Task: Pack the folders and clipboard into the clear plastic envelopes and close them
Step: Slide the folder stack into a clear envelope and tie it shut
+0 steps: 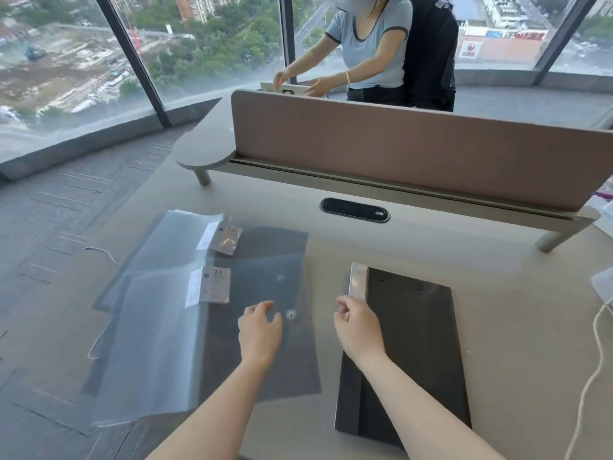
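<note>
A dark folder inside a clear plastic envelope (265, 353) lies flat on the table (517, 327), at the near left. Its snap button (291, 315) is just to the right of the left hand (260, 330), which hovers above the envelope with its grip loosely apart, holding nothing. A second envelope (265, 244) with a folder lies farther, partly under the first. Two loose clear sleeves with white labels (217, 284) lie to the left. The black clipboard (411, 353) lies to the right; the right hand (358, 323) is over its left edge, fingers curled, holding nothing that I can see.
</note>
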A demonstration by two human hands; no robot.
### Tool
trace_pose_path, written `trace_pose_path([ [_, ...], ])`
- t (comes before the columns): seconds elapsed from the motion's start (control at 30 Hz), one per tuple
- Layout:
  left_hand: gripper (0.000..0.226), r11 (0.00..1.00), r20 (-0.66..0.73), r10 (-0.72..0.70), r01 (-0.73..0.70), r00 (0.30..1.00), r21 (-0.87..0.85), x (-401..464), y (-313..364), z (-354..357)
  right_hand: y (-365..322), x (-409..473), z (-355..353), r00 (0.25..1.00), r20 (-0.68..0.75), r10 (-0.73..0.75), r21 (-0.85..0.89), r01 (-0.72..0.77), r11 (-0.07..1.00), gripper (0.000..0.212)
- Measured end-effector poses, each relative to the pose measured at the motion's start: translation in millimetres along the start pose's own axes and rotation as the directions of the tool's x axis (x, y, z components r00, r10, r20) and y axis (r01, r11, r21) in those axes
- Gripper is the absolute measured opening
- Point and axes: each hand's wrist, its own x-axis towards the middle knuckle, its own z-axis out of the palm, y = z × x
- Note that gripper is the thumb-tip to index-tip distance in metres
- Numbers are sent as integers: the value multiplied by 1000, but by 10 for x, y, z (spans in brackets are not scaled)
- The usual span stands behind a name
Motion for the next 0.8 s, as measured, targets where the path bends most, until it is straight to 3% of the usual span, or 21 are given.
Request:
trace_pose_path([
  [0.2,60,963,-172,72,-24,982,267,121,-499,-403,-129,62,474,972,192,136,-249,-85,965,51],
  [0.4,82,937,-145,-77,121,987,329,271,-898,-656,-204,189,771,955,157,250,-313,-192,930,47],
  [0.6,84,945,-91,-117,139,989,296,334,-1135,-722,-226,346,965,930,77,361,-227,-336,914,48],
  [0.8,84,947,-82,-126,145,989,288,363,-1259,-749,-233,436,1022,894,37,446,-30,-445,895,22],
])
